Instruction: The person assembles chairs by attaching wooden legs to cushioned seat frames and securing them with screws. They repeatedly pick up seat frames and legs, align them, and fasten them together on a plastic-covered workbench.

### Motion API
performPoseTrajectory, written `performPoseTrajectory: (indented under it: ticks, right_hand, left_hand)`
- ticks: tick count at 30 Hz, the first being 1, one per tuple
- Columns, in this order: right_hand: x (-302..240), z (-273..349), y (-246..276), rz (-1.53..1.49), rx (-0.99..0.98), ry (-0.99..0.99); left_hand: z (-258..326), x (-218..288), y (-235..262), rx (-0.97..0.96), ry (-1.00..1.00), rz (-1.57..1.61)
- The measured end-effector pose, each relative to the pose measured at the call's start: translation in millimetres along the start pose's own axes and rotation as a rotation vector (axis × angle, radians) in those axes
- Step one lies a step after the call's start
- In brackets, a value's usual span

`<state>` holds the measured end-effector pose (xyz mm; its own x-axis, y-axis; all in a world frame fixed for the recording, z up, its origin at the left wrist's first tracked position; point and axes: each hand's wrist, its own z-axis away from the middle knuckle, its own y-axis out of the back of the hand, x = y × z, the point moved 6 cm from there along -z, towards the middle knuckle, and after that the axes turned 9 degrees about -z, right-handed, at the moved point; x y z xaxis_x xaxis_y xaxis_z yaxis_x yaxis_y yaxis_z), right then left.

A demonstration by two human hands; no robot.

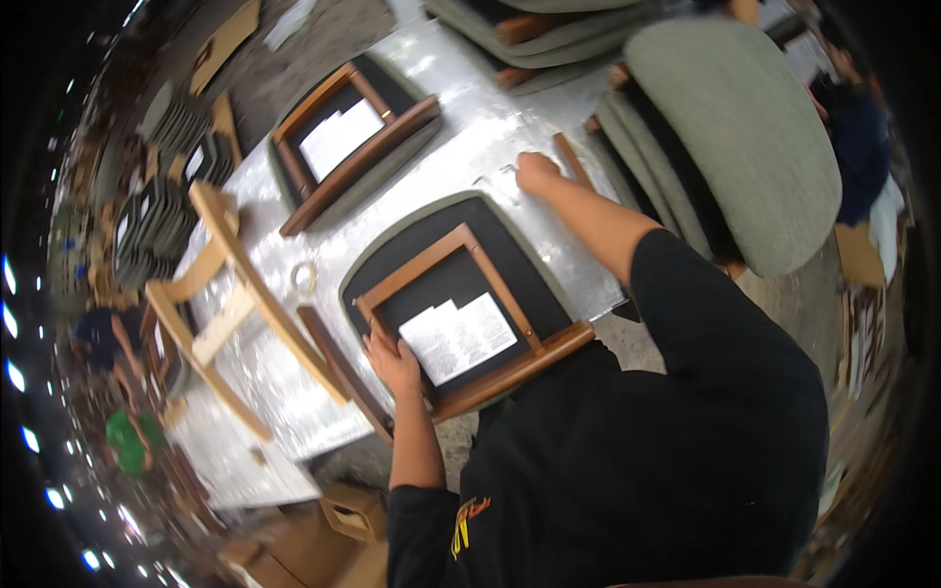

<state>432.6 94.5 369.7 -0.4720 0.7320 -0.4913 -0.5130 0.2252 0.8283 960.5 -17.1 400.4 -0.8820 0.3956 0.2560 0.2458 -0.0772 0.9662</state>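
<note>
An upholstered chair seat (363,274) lies underside up on the table in front of me, its black base edged in grey-green fabric. Resting on it is a brown wooden frame (417,272), with white label sheets (459,338) inside. My left hand (394,367) grips the frame's left rail. Farther out to the right, my right hand (537,174) is closed low over the tabletop. A small shiny metal piece (509,170) shows at its fingertips; what the fingers hold is unclear. Another thin metal piece (479,180) lies beside it.
A second seat with a frame (338,137) lies at the far left of the silvery table (368,431). A pale wooden chair frame (235,260), a tape roll (304,278) and a dark wooden bar (343,370) sit left. Stacked seats (735,137) stand right. Cardboard boxes (353,512) are below.
</note>
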Motion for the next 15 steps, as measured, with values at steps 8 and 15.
performPoseTrajectory:
  ticks: [8,15]
  right_hand:
    - [-207,184,-52,-0.929,-0.397,0.263]
    - [-327,189,-143,-0.687,-0.091,0.603]
  left_hand:
    - [-23,-9,9,-0.152,0.204,0.028]
    - [-31,-14,12,-0.095,0.201,0.144]
